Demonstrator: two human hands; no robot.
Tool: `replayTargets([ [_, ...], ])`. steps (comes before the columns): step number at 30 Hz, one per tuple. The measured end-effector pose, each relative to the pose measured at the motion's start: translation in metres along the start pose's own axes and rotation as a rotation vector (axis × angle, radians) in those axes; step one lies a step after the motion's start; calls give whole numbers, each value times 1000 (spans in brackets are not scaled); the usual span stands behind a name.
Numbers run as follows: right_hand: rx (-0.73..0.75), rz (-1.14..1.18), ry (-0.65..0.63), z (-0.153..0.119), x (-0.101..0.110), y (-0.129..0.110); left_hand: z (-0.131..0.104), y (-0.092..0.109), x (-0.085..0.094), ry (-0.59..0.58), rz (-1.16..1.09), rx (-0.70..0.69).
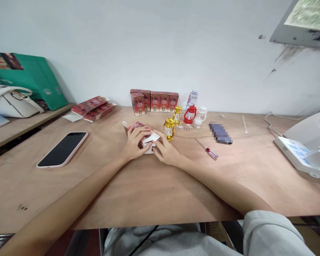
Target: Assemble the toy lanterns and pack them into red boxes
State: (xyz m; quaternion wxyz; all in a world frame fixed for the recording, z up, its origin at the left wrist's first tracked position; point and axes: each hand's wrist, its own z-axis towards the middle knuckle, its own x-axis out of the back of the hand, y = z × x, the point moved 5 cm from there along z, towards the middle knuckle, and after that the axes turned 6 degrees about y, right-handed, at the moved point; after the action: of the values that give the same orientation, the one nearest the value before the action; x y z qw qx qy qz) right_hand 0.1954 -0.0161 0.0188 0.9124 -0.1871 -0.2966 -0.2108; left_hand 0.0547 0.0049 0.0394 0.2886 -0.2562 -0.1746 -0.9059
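Observation:
A red printed box point(137, 124) with white flaps lies on the wooden table, one end toward me. My left hand point(135, 142) is closed on its left side, fingers over the top. From the right, my right hand point(164, 148) has its fingers on the white flaps point(152, 137) at the near end. Just beyond my right hand stands a gold lantern point(169, 128). Behind it are another gold lantern point(177, 115), a red lantern point(190, 114) and a white lantern point(200, 118).
Several red boxes point(155, 101) stand by the wall, and flattened boxes point(92, 107) lie back left. A phone point(63, 149) is at left. Rightward are a screwdriver point(207, 149), a dark blurred item point(220, 133), a bottle point(192, 98) and a white device point(301, 156).

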Motion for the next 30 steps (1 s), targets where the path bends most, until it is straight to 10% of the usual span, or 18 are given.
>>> replayTargets([
  [16,-257,-262,-362,-2,-14,18,-5,-10,-11,-77,94,-56],
  [30,-349,-38,-142,1,-5,28,-4,-8,-9,-3,111,-36],
])
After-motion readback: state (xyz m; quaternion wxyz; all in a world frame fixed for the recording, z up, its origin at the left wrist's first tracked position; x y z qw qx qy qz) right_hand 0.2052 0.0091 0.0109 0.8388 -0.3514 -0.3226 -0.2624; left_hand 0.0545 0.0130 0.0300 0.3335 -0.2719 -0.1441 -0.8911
